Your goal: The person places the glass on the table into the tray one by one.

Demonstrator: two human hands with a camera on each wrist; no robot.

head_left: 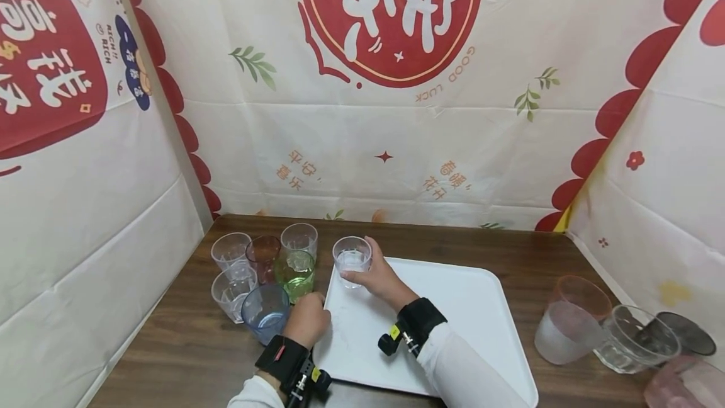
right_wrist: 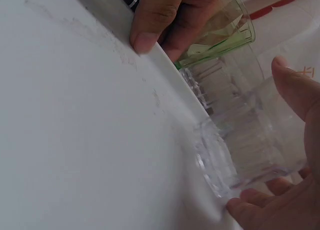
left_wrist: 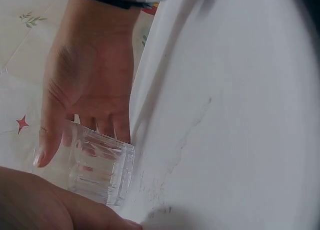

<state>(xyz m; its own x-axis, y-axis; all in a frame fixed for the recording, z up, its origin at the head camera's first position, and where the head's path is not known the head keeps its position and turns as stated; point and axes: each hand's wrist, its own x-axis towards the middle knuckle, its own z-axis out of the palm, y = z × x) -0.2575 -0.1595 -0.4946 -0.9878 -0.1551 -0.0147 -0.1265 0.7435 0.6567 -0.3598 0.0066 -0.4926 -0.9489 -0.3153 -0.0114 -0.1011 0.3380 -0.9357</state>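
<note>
Right hand (head_left: 385, 279) — holding a clear, faceted tumbler (head_left: 352, 255) at the far-left corner of a white, rectangular tray (head_left: 476, 307). Left hand (head_left: 309, 318) — pinching the tray's left rim. Left, on brown wood-grain bench (head_left: 170, 357): six clear and tinted tumblers (head_left: 264, 262).

The table (head_left: 170, 357) had a wood-grain top with a dull sheen, and on it the tray (head_left: 453, 307) looked like smooth, hard plastic, marred by faint dark scuffs. The clear cup (head_left: 352, 261) at its edge caught the light, glossy and see-through; whether glass or plastic, I couldn't tell. The green cup (head_left: 297, 272) was shiny too, the frosted cup (head_left: 559, 340) cloudy and matt. Behind hung a creased, dull cloth (head_left: 351, 131).
</note>
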